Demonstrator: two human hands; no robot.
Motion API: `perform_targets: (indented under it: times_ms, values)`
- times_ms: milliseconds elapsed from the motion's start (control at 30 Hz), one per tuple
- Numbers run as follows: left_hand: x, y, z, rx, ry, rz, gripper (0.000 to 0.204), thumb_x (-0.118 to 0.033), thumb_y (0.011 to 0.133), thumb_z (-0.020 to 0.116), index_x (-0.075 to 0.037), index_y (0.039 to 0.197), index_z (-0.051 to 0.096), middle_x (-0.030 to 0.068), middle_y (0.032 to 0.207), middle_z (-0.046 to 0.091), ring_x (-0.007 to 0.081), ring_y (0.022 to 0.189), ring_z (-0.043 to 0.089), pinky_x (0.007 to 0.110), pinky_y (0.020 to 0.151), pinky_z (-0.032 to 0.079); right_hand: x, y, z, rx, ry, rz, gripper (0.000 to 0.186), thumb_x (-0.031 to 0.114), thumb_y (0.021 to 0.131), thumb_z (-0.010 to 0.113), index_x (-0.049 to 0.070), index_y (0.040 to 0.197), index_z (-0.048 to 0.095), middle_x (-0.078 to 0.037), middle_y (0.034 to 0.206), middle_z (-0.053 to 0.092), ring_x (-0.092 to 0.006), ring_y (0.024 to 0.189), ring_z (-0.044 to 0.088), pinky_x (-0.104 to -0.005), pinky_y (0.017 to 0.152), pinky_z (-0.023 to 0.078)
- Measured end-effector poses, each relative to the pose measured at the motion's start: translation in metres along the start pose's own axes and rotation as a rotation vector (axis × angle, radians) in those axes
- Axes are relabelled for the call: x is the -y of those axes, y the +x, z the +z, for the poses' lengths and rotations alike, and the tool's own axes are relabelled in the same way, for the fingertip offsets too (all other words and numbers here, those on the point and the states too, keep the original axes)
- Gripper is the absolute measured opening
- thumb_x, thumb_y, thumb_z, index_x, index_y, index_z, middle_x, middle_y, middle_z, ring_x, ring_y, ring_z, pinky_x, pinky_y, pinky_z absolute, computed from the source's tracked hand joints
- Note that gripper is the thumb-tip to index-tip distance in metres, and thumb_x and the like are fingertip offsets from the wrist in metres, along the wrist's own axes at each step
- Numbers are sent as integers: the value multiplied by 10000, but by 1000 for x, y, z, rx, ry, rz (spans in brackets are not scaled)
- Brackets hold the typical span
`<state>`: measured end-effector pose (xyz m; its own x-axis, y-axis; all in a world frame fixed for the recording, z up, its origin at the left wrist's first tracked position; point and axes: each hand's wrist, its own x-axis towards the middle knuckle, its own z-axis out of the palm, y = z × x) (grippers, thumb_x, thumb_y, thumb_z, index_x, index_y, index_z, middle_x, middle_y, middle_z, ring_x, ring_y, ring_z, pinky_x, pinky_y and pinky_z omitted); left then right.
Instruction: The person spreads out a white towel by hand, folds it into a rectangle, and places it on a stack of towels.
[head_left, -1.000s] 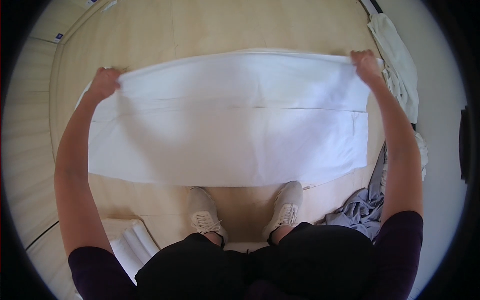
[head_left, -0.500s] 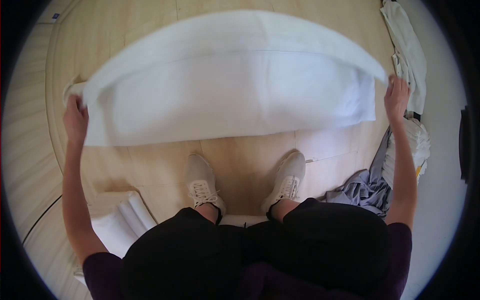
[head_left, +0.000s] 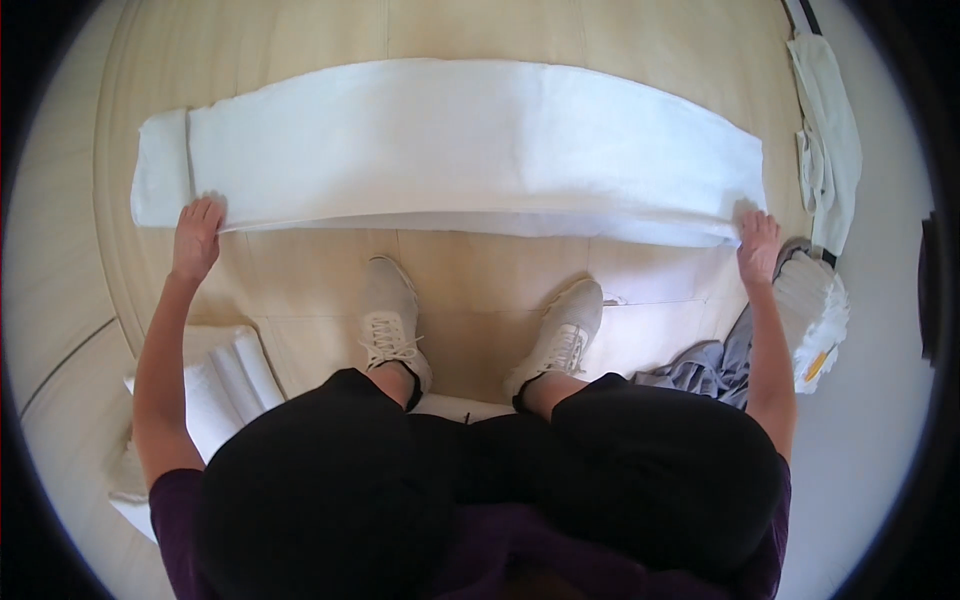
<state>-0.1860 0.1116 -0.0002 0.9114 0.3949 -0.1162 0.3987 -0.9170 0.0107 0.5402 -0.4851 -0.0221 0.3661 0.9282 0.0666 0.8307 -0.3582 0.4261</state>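
Observation:
A long white cloth [head_left: 450, 140] lies folded into a band across the pale floor, its near edge slightly raised between my hands and a narrow folded flap at its left end. My left hand [head_left: 200, 235] grips the near edge at the left, just right of that flap, fingers curled on the fabric. My right hand [head_left: 758, 245] grips the same edge at the right end.
My beige shoes [head_left: 390, 310] stand on the wooden floor [head_left: 480, 290] below the cloth. Folded white fabric [head_left: 215, 375] lies at lower left. A crumpled grey cloth [head_left: 690, 370], a white bundle [head_left: 810, 310] and a white garment [head_left: 828, 140] lie along the right wall [head_left: 880, 420].
My hands have come down toward me, bringing the cloth's far edge over to the near side. The band is now narrower and lies flatter, and the billow has settled.

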Motion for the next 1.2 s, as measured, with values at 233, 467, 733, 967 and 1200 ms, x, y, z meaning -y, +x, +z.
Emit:
perform_targets:
  times_ms: [233,467,733,967,1200]
  values:
    - [1,3,14,60,10,-46,249,52,781,560,-56,1005,551,135,975,541,351,1005,550,451,841,426,8,-7,3,270,62,-73,277,25,828,574,86,1098,589,-113,1065,591,-314,1084,557,-440,921,440]
    - [2,1,16,8,71,-78,242,40,752,580,-75,965,579,118,1014,549,332,1022,553,454,891,424,21,-9,-29,385,50,-79,323,-10,785,596,102,1088,597,-110,1139,574,-318,1110,542,-442,991,418]
    - [-56,110,10,-124,-303,-144,653,-86,780,619,-151,1418,499,153,1491,447,411,1392,398,550,1053,456,85,97,-41,152,407,72,638,188,866,687,241,1469,485,-118,1501,449,-375,1376,415,-648,1073,353]
    - [-12,141,38,191,-264,-546,855,-175,797,566,-297,1597,289,27,1725,141,397,1573,110,849,1036,261,137,125,-44,364,474,254,727,449,873,723,351,1532,432,-108,1615,347,-392,1464,318,-721,1068,337]
    - [-131,226,13,-116,-48,-133,717,-279,953,631,-88,1575,330,196,1647,293,395,1527,269,627,1189,267,212,151,-62,-32,532,20,637,415,958,640,231,1534,439,-122,1612,362,-379,1502,283,-716,1169,183]
